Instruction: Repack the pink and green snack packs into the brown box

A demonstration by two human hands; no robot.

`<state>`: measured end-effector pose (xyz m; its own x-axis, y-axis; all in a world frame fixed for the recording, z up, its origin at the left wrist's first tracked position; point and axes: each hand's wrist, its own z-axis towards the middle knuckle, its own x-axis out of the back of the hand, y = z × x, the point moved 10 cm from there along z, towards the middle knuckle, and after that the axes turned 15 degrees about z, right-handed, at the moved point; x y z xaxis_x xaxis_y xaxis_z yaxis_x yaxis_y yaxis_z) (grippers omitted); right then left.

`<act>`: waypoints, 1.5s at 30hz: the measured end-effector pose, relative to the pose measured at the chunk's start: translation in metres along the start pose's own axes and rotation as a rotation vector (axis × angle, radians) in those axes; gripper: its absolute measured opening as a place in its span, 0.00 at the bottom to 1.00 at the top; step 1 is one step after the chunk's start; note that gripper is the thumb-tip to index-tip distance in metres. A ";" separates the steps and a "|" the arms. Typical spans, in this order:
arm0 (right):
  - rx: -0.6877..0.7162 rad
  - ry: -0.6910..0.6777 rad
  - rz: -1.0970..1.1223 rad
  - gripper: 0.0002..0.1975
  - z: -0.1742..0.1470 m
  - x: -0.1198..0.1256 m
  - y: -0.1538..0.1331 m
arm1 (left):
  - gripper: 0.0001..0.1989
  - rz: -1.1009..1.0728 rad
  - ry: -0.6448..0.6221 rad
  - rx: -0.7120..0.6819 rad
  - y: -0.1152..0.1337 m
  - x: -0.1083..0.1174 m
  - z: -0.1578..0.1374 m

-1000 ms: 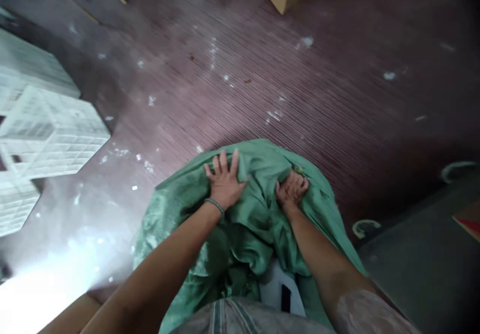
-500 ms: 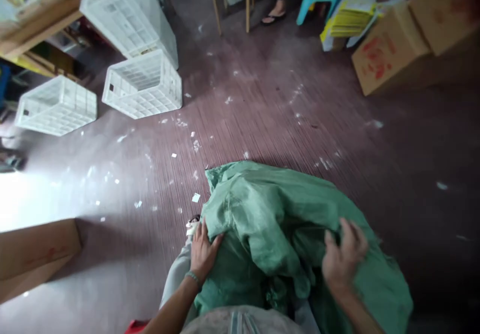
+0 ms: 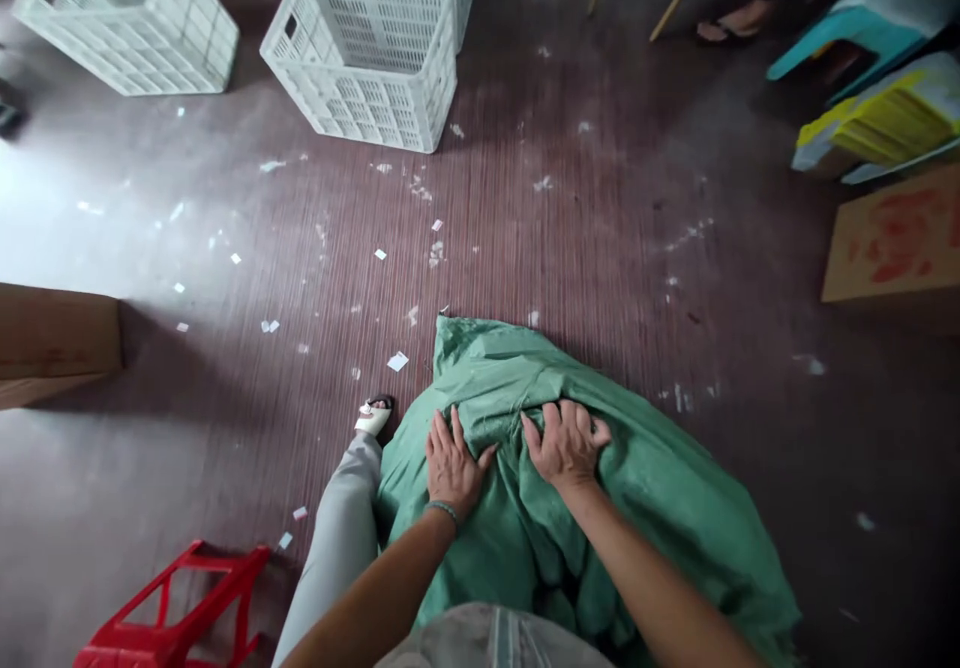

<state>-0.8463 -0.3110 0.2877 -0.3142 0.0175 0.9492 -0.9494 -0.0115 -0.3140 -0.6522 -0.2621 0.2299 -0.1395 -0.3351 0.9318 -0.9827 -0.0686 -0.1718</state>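
A large green woven sack (image 3: 660, 488) lies bunched on the floor against my body, its fabric gathered into folds in the middle. My left hand (image 3: 456, 463) rests flat on top of the folds with its fingers spread. Close by on the right, my right hand (image 3: 566, 440) has its fingers curled into the cloth, gripping a fold. What the sack contains, if anything, is hidden. My sandalled foot (image 3: 375, 414) stands just left of the sack.
White plastic crates (image 3: 375, 98) stand ahead on the left. A red plastic stool (image 3: 180, 608) is at lower left, a cardboard box (image 3: 60, 338) above it. At right are a printed carton (image 3: 900, 243), yellow bundles (image 3: 892, 123) and a blue stool (image 3: 862, 33). Paper scraps litter the floor.
My right hand has moved left across the sack, close to my left hand, and has taken hold of a fold. The view has tilted down and left, bringing the red stool in.
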 end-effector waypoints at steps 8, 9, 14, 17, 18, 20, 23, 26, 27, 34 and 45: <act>0.035 -0.036 -0.096 0.19 0.038 -0.061 -0.002 | 0.44 -0.061 -0.108 -0.002 0.003 -0.041 0.046; 0.038 -0.034 -0.096 0.19 0.041 -0.065 -0.001 | 0.43 -0.064 -0.120 -0.001 0.002 -0.045 0.050; 0.097 0.004 -0.074 0.20 0.055 -0.087 0.000 | 0.45 -0.081 -0.169 0.003 0.004 -0.072 0.074; 0.109 -0.015 -0.043 0.21 0.064 -0.110 0.006 | 0.47 -0.107 -0.186 0.033 0.004 -0.087 0.091; 0.104 -0.030 -0.026 0.21 0.067 -0.118 0.008 | 0.47 -0.110 -0.190 0.038 0.004 -0.091 0.096; 0.089 -0.072 0.011 0.20 0.072 -0.135 0.009 | 0.47 -0.109 -0.193 0.036 0.004 -0.096 0.104; 0.050 -0.140 0.037 0.19 0.076 -0.145 0.001 | 0.47 -0.103 -0.176 0.019 0.001 -0.097 0.106; 0.003 -0.190 0.037 0.21 0.072 -0.116 -0.013 | 0.44 -0.104 -0.151 0.031 -0.007 -0.092 0.098; 0.021 -0.207 0.046 0.21 0.067 -0.097 -0.020 | 0.44 -0.106 -0.146 0.034 -0.009 -0.089 0.095; -0.116 -0.003 -0.125 0.26 0.004 0.046 0.057 | 0.44 -0.122 -0.130 0.039 -0.014 -0.082 0.084; -0.271 0.044 -0.083 0.34 -0.005 -0.045 0.161 | 0.41 -0.115 -0.095 0.063 -0.012 -0.075 0.092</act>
<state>-0.9846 -0.3082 0.1941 -0.2293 0.0506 0.9720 -0.9370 0.2589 -0.2345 -0.6187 -0.3221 0.1325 -0.0111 -0.4084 0.9127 -0.9817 -0.1692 -0.0876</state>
